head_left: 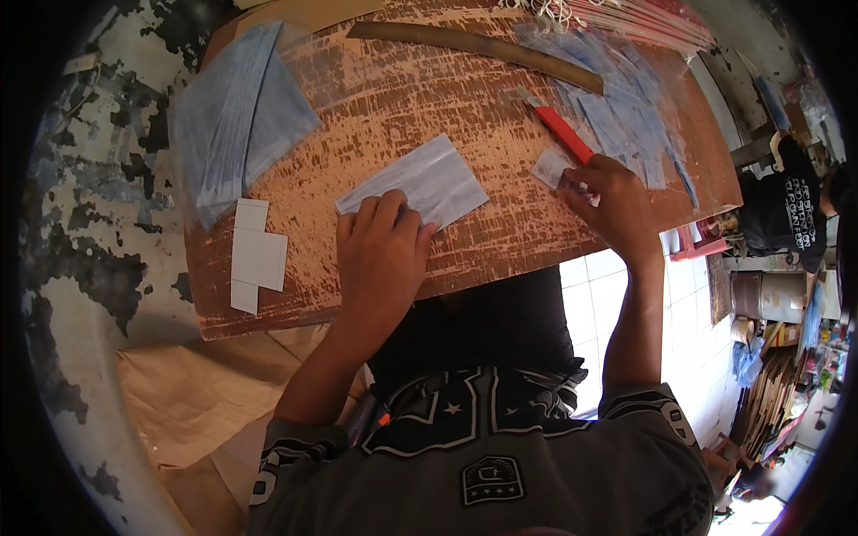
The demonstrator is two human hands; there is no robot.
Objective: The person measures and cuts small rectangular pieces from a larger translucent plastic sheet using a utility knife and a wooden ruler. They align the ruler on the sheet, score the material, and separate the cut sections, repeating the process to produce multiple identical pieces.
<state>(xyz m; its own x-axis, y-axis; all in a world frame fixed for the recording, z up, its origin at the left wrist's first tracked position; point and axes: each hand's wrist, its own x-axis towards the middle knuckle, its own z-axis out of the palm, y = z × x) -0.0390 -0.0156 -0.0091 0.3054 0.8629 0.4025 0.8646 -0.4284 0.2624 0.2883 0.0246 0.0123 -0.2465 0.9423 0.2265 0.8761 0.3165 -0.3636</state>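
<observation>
My left hand (384, 246) rests on a pale blue-grey rectangular sheet (438, 179), its fingers apart and bent over the near left part. The sheet lies aslant on the worn wooden table (429, 98). To the right, the thumb and fingers of my right hand (612, 201) are closed on a small clear plastic piece (548, 168). A red-handled cutter knife (563, 132) points up and left from just beyond that hand. Its near end meets the knuckles, and I cannot tell whether the hand touches it.
Blue translucent sheets (241, 125) are stacked at the left, above a white cross-shaped card (259, 259). More blue plastic pieces (617, 107) are heaped at the right. A long wooden strip (483, 54) lies across the back, near pink sticks (643, 27). Brown paper (197, 393) lies below the left edge.
</observation>
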